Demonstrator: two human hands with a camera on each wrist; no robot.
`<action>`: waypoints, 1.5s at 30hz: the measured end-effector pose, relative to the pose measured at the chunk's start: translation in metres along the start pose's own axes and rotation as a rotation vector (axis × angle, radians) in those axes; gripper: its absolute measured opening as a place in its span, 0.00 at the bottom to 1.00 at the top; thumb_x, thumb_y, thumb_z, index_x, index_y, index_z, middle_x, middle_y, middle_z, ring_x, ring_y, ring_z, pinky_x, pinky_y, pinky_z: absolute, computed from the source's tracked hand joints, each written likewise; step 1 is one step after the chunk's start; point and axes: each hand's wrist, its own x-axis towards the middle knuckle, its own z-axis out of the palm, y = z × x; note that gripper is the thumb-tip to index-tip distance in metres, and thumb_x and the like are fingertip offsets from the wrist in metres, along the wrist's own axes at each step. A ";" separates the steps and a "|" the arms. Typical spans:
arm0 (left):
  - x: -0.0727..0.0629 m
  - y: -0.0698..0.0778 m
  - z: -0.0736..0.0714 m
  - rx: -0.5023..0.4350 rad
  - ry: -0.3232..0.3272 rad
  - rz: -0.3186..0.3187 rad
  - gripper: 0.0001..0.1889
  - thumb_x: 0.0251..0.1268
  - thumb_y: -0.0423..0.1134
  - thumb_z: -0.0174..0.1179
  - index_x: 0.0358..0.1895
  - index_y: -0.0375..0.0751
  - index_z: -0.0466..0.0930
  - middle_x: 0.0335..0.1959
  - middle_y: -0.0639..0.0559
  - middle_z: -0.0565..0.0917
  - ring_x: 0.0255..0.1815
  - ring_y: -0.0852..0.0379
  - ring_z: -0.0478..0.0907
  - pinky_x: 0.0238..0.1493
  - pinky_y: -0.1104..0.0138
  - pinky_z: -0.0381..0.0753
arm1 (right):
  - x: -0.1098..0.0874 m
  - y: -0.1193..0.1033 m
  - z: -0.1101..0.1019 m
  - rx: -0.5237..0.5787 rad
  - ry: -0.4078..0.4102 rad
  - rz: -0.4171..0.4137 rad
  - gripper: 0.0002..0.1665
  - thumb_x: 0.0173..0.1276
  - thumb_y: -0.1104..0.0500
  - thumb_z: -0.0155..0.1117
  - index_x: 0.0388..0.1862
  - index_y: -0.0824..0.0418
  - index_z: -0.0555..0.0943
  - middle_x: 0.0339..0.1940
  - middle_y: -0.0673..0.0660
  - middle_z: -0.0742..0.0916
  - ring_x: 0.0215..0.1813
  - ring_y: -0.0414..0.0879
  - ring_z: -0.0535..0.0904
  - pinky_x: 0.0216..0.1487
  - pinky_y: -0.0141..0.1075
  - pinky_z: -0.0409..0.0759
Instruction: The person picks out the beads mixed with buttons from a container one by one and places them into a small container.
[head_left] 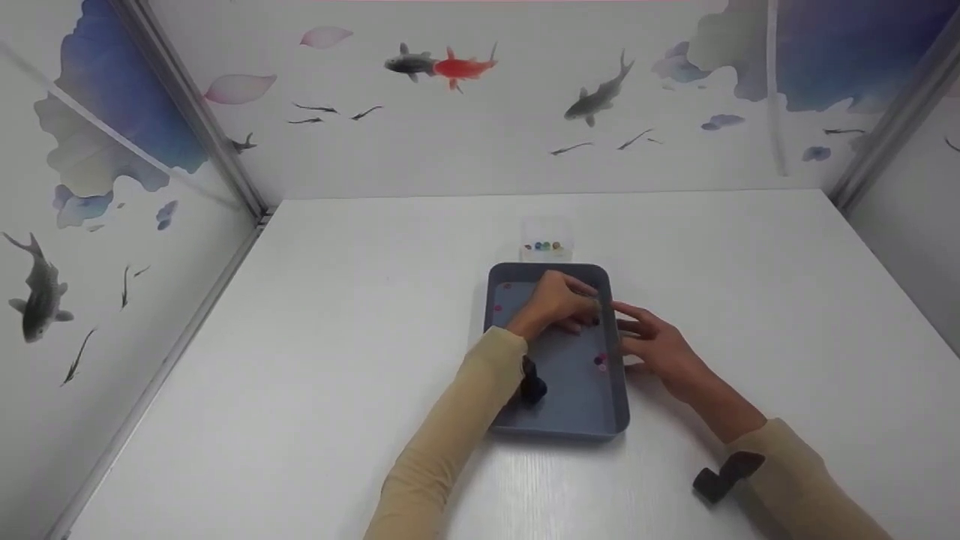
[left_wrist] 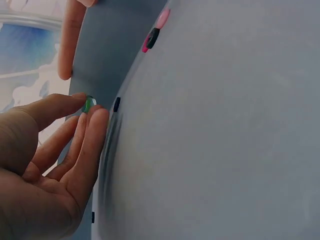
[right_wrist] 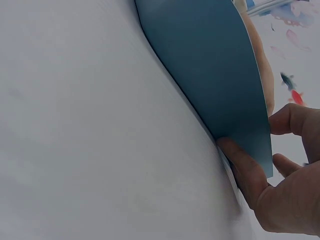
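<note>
A grey-blue rectangular tray (head_left: 559,433) stands on the white table. Inside it, near the right wall, my left hand (head_left: 561,298) pinches a small clear and green glass marble (left_wrist: 88,104) between thumb and fingertips. Close below those fingertips lies a small dark disc (left_wrist: 117,104). My right hand (head_left: 664,356) is at the tray's outer right side; its fingers (right_wrist: 245,167) touch the outer wall and another fingertip is at the rim. A little cluster of pink and dark discs (left_wrist: 153,37) rests along the right inner edge of the tray floor.
Behind the tray stands a small clear plastic box (head_left: 546,232) with several coloured marbles (head_left: 546,246). Small pink-red pieces (head_left: 498,308) lie along the tray's left side. White panels printed with fish (head_left: 463,69) enclose the table at the back and sides.
</note>
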 end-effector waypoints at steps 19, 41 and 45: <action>0.000 0.012 -0.040 -0.057 0.078 0.070 0.11 0.59 0.39 0.72 0.41 0.36 0.90 0.39 0.44 0.91 0.40 0.47 0.90 0.31 0.64 0.89 | 0.001 0.000 0.001 -0.009 0.013 0.012 0.46 0.68 0.57 0.64 0.82 0.46 0.56 0.80 0.66 0.63 0.78 0.62 0.63 0.69 0.57 0.75; 0.006 0.028 -0.069 -0.199 0.231 0.025 0.10 0.61 0.39 0.70 0.42 0.38 0.90 0.43 0.44 0.89 0.31 0.54 0.89 0.28 0.66 0.89 | 0.001 0.000 0.002 0.000 0.017 0.020 0.45 0.68 0.59 0.62 0.81 0.46 0.57 0.80 0.65 0.63 0.78 0.62 0.64 0.69 0.57 0.76; 0.009 0.026 -0.070 -0.224 0.266 0.037 0.09 0.62 0.38 0.69 0.41 0.38 0.90 0.44 0.41 0.90 0.27 0.56 0.88 0.26 0.68 0.88 | 0.001 0.000 0.002 0.004 0.017 0.013 0.45 0.68 0.60 0.61 0.81 0.46 0.56 0.80 0.66 0.63 0.77 0.63 0.64 0.68 0.58 0.76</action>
